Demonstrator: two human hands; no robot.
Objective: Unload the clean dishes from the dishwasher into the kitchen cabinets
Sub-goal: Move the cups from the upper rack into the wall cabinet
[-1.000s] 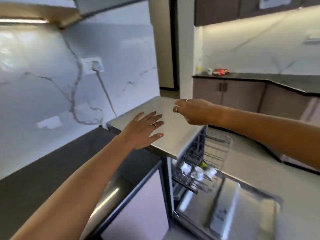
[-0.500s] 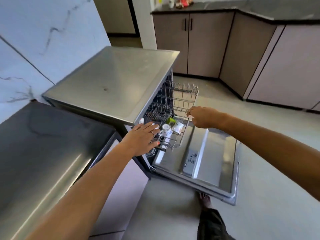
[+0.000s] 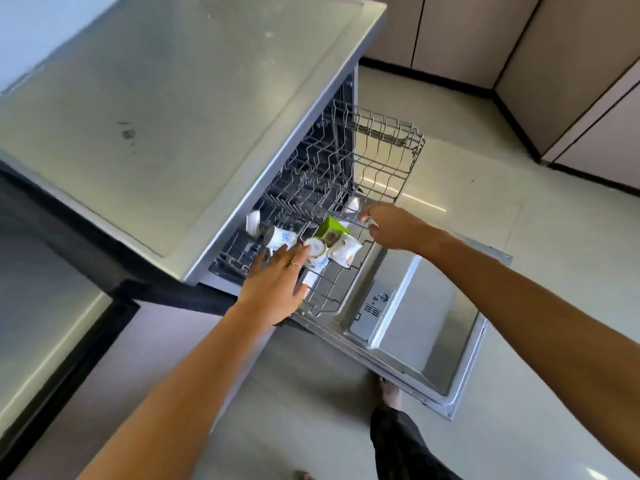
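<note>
Left hand (image 3: 273,289) flat, fingers straight, over white cups (image 3: 313,249) in the pulled-out rack (image 3: 388,150); right hand (image 3: 391,226) curled, gripping the rack's front wire.

One dishwasher (image 3: 194,133) stands open, with one door (image 3: 426,327) lying flat in front of it. Two wire racks stick out of the dishwasher: one upper rack (image 3: 388,157) and one lower rack (image 3: 332,289). On the lower rack I count about four white cups (image 3: 317,251) and one green thing (image 3: 330,228). One more white cup (image 3: 252,221) sits farther back inside the dishwasher. Two hands reach toward the dishwasher: one left hand (image 3: 273,289) and one right hand (image 3: 394,226).
</note>
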